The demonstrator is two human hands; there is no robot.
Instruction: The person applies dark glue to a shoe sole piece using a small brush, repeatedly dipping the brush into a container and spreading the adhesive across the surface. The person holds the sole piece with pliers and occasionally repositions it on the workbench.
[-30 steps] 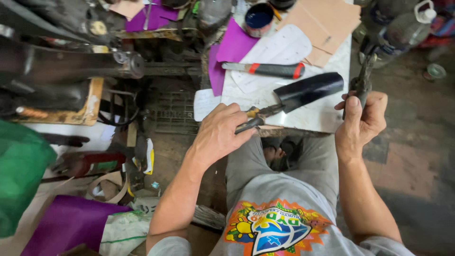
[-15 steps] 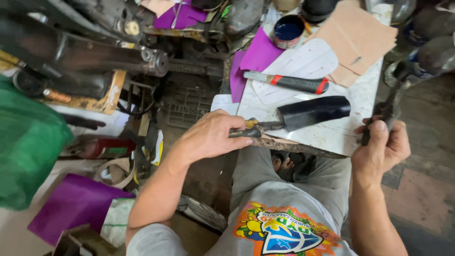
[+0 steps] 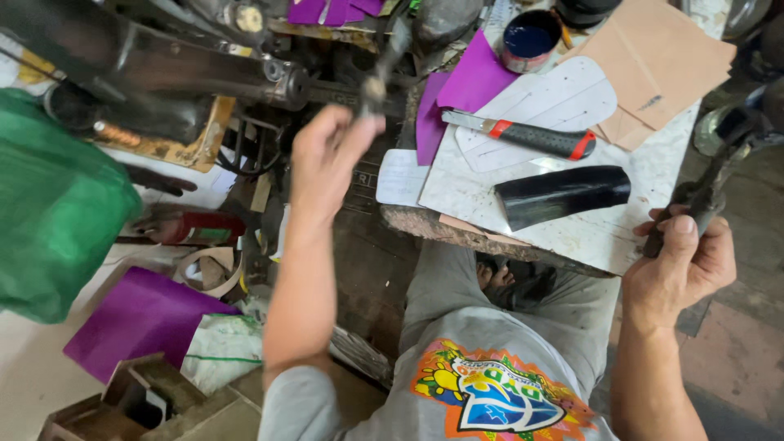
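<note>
Lifted off the black leather piece (image 3: 563,194) it was pressing a second ago, the left hand (image 3: 327,159) is now reaching up and away toward the dark sewing machine (image 3: 163,61), its fingers pinching a slim dark tool (image 3: 377,77) that is standing nearly upright; what kind of tool it is cannot be told through the blur. Largest in view, the machine is filling the upper left, with a green bag (image 3: 57,196) bulging beside it and a purple sheet (image 3: 139,318) lying below. To the right, the pale stone work slab (image 3: 588,237) is carrying the black leather piece, which is lying free near the slab's front edge, its long axis running left to right, its cut end facing left and its wider rounded end pointing right and slightly up. Beyond it, a red-and-black utility knife (image 3: 531,137) is resting on a white paper pattern (image 3: 555,106). The right hand (image 3: 682,261) is gripping a dark metal hand tool (image 3: 698,204) by its handle, off the slab's right edge. Judging by this, the worker is swapping implements between cuts; the next move seems to call for steadying the leather again before any tool meets it.
</note>
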